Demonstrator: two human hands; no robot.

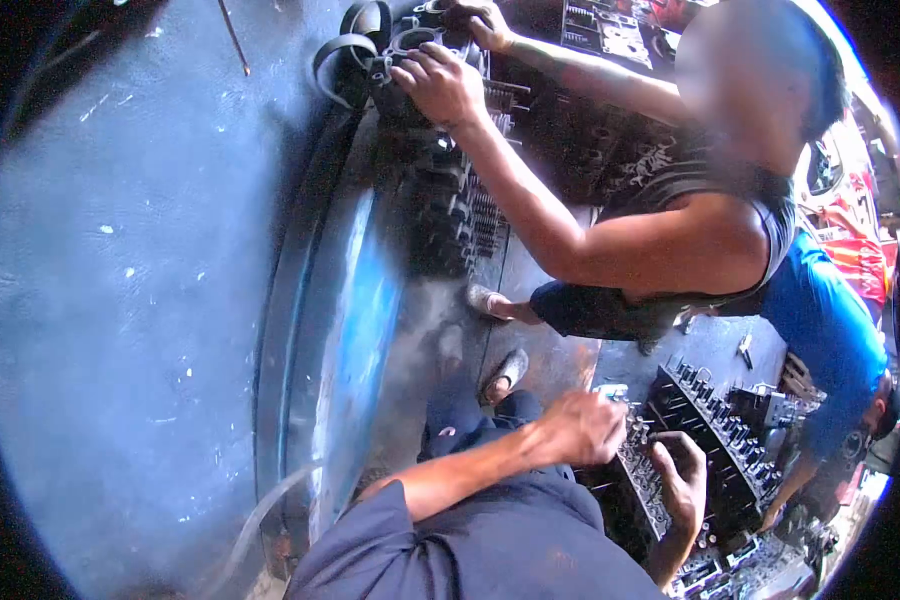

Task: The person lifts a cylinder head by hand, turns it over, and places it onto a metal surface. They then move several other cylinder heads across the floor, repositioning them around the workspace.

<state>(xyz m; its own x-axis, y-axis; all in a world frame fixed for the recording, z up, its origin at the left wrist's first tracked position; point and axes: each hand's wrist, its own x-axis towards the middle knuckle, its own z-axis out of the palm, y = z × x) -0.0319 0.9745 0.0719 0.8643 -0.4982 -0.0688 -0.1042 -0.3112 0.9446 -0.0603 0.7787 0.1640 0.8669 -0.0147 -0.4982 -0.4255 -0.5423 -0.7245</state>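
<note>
Co-worker (690, 230) beside blue drum (350, 300)

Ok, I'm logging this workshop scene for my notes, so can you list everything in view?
large curved surface: one, blue-grey, fills the left side
person in black top: one, upper right, both hands on a dark metal part at the top
person in blue shirt: one, right edge, bent low
sandals: two, grey, on the floor at centre
cylinder head: one, dark, lower right, apart from the hands
engine part: one, grey metal, bottom right, under the wearer's hands
shirt: one, blue-grey, bottom centre
left hand: closed, resting on top of the engine part
right hand: fingers curled over the engine part's edge
</note>
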